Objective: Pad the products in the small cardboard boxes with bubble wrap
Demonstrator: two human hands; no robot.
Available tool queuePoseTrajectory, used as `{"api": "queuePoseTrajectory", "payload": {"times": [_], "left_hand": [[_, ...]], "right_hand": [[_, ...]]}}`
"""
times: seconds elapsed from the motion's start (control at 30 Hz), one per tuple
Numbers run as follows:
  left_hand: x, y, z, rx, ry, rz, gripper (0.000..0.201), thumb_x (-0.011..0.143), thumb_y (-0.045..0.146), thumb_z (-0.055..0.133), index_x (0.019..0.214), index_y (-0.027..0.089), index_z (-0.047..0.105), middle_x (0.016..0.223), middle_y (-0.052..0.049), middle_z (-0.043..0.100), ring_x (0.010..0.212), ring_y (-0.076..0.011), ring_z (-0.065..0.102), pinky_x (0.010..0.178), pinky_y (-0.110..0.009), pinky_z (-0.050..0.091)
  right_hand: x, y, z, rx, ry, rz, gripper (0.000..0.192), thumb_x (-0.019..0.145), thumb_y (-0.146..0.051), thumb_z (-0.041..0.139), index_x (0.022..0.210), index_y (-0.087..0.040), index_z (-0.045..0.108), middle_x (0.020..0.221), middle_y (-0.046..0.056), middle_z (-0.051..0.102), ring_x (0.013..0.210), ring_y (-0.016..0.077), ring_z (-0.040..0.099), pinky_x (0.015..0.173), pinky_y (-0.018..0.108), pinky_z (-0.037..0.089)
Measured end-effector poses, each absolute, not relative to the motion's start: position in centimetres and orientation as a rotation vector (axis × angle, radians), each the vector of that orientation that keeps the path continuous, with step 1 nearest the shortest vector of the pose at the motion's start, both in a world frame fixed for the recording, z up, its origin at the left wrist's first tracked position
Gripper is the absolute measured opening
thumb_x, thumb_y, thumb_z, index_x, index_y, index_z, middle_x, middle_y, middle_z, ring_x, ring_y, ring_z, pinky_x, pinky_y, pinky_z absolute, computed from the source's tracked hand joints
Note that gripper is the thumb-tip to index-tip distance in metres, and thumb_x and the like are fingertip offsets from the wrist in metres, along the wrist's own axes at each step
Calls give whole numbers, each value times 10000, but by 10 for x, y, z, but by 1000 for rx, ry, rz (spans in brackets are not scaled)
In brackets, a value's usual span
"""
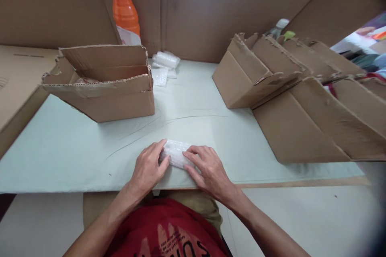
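Cardboard walls close in the back of the scene, and a pale green table [75, 148] fills the middle of the frame. Low in the centre, near the table's front edge, lies a small bubble-wrap bundle [175, 153]. The left hand [147, 168] rests against its left end, fingers curled loosely over the top and thumb tucked at the near side. The right hand [209, 168] lies flatter, its fingertips pressing on the bundle's right end and near edge. Neither hand is closed in a fist; both press and pinch the wrap against the table, without lifting it.

At upper left sits an open cardboard box [102, 84] with torn flaps, and behind it stands an orange bottle [124, 8]. More bubble-wrap pieces [164, 66] lie at the back of the table, upper centre, well apart from the hands. At right, a row of cut cardboard dividers [295, 100] slants across the table, with a small clear bottle [277, 28] behind them.

To my eye the hands are rolling or folding the wrap tight. Doing it well probably means keeping even pressure from both ends, holding the bundle flat on the table so the wrap does not spring open, and keeping the edges square before letting go.
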State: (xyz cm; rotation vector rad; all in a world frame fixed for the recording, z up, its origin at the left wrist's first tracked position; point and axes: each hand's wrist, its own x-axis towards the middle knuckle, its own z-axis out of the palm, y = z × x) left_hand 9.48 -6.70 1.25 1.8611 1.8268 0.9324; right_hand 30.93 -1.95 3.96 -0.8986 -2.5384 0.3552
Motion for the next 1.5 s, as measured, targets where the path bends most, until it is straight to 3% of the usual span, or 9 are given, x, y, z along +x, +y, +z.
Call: {"api": "queuePoseTrajectory", "payload": {"times": [0.27, 0.43, 0.57, 0.9, 1.03, 1.17, 1.3, 1.43, 1.5], "left_hand": [[96, -74, 13, 1388, 1814, 1072, 539, 872, 355, 593, 1370, 166, 512, 1038, -84, 667, 721, -152, 589, 652, -295, 507], [103, -85, 21, 806, 1527, 1229, 832, 795, 382, 691, 1497, 155, 306, 1392, -202, 553, 1144, -241, 629, 947, -380, 519], [109, -83, 24, 580, 1334, 1301, 911, 776, 396, 726, 1520, 146, 262, 1329, -177, 596, 1172, -248, 621, 1025, -386, 474], [108, -87, 33, 746, 1365, 1193, 758, 799, 292, 665, 1493, 159, 390, 1098, -69, 683, 958, -162, 645, 854, -263, 495], [105, -93, 30, 832, 1381, 1181, 610, 826, 277, 634, 1410, 167, 496, 1097, -57, 677, 929, -150, 622, 843, -250, 478], [100, -91, 21, 839, 1376, 1175, 381, 825, 296, 619, 1178, 150, 626, 946, -35, 661, 826, -145, 581, 765, -240, 458], [89, -83, 23, 855, 1412, 1175, 281, 785, 314, 622, 1014, 152, 646, 833, -9, 600, 741, -137, 516, 691, -240, 419], [77, -75, 29, 869, 1427, 1157, 245, 769, 320, 610, 949, 157, 639, 779, 2, 569, 703, -136, 482, 655, -245, 394], [72, -72, 31, 897, 1414, 1151, 221, 772, 309, 601, 932, 160, 639, 755, 8, 559, 693, -135, 473, 644, -244, 382]], "right_hand": [[301, -8, 22, -852, -2485, 247, 180, 962, -159, 583, 1125, -171, 656, 1041, 90, 725, 922, 227, 631, 814, 376, 459], [291, -11, 19, -784, -2384, 213, 216, 953, -100, 561, 1129, -180, 657, 1023, 92, 720, 932, 220, 632, 808, 369, 452], [286, -21, 15, -659, -2363, 212, 308, 916, -45, 539, 1143, -214, 663, 1140, 97, 704, 1054, 228, 623, 888, 394, 472], [303, -16, 33, -740, -2363, 800, 769, 884, -438, 670, 1544, -214, 344, 1613, 191, 343, 1469, 335, 370, 1144, 542, 374], [301, -8, 32, -868, -2335, 964, 505, 907, -413, 684, 1357, -218, 561, 1271, 127, 684, 1129, 259, 666, 973, 407, 529], [292, -8, 30, -811, -2307, 922, 139, 966, -291, 613, 1063, -210, 670, 951, 55, 743, 857, 185, 701, 788, 300, 551], [289, -9, 37, -677, -2464, 703, 239, 979, -309, 579, 1185, -206, 643, 1069, 97, 738, 917, 218, 692, 810, 347, 546], [287, -10, 47, -585, -2618, 561, 598, 898, -509, 672, 1383, -181, 551, 1260, 163, 677, 1013, 275, 670, 861, 412, 555], [280, -10, 50, -582, -2628, 497, 503, 920, -426, 655, 1355, -189, 571, 1232, 149, 690, 992, 267, 670, 847, 412, 559]]}}
